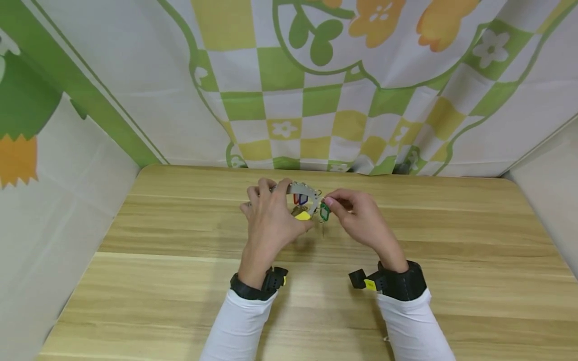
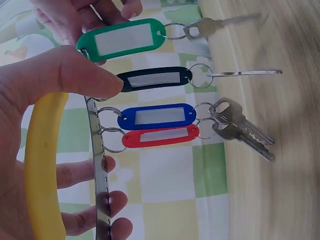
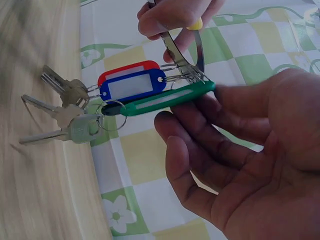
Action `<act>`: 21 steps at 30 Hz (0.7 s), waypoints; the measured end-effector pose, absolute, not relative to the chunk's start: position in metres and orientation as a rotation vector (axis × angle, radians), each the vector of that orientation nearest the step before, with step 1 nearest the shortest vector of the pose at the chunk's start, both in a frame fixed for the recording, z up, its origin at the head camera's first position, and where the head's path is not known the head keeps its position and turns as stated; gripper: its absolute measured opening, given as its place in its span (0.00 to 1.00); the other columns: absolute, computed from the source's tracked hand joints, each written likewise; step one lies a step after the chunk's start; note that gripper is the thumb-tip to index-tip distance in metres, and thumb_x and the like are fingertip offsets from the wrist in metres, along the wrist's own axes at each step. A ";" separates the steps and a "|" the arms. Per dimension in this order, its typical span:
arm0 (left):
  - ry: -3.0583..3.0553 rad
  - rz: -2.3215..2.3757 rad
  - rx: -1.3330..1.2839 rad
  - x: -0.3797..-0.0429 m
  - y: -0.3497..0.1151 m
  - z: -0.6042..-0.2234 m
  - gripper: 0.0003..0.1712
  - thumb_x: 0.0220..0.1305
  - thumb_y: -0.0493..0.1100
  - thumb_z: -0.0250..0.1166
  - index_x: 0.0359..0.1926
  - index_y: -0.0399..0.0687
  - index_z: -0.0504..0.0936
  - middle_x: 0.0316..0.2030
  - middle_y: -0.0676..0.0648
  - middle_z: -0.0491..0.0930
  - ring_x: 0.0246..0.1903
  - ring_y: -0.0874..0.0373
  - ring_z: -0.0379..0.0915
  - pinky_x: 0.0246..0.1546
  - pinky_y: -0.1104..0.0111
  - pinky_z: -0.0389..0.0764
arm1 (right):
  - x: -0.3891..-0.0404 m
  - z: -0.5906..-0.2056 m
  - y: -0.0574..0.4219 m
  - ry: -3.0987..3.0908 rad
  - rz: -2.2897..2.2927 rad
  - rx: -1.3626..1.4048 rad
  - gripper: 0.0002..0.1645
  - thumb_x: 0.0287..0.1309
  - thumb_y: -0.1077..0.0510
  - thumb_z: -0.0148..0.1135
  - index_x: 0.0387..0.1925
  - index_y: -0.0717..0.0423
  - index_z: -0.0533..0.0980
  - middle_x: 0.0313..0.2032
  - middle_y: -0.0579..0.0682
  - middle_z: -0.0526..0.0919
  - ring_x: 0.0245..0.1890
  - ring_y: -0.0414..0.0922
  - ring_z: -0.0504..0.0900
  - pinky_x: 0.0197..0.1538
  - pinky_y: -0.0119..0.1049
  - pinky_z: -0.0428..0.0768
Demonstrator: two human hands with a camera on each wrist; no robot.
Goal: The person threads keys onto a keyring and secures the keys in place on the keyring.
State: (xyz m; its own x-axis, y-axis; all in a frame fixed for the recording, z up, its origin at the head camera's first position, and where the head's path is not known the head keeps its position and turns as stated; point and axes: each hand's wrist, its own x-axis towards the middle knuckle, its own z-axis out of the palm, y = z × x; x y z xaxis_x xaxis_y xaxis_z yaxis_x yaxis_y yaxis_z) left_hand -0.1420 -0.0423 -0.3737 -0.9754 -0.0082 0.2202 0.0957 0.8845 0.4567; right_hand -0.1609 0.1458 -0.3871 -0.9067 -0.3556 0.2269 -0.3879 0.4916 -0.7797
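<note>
My left hand (image 1: 271,215) grips a curved metal key holder (image 1: 305,189) with a yellow handle (image 2: 46,165), raised above the table. Key tags hang from rings along its holed strip: a black tag (image 2: 155,80), a blue tag (image 2: 157,116) and a red tag (image 2: 160,136), each with a key. At the holder's right end, my right hand (image 1: 361,218) pinches the ring end of a green tag (image 3: 165,100), whose key (image 2: 202,28) dangles below. Fingers hide whether the green tag's ring is hooked on the strip. My left thumb lies against the black tag's end.
A light wooden table (image 1: 180,281) spreads beneath both hands. Behind it hangs a green, yellow and white checked cloth (image 1: 316,110). Both wrists wear black straps with small cameras. A small white bit (image 1: 386,339) lies near the right sleeve.
</note>
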 end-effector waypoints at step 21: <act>-2.846 -0.706 -0.045 -0.142 -0.041 -0.373 0.51 0.27 0.64 0.73 0.58 0.53 0.71 0.50 0.42 0.64 0.48 0.41 0.57 0.38 0.47 0.59 | -0.154 -0.383 0.137 -2.687 1.137 0.614 0.09 0.53 0.55 0.61 0.36 0.52 0.81 0.29 0.41 0.81 0.29 0.34 0.79 0.32 0.30 0.75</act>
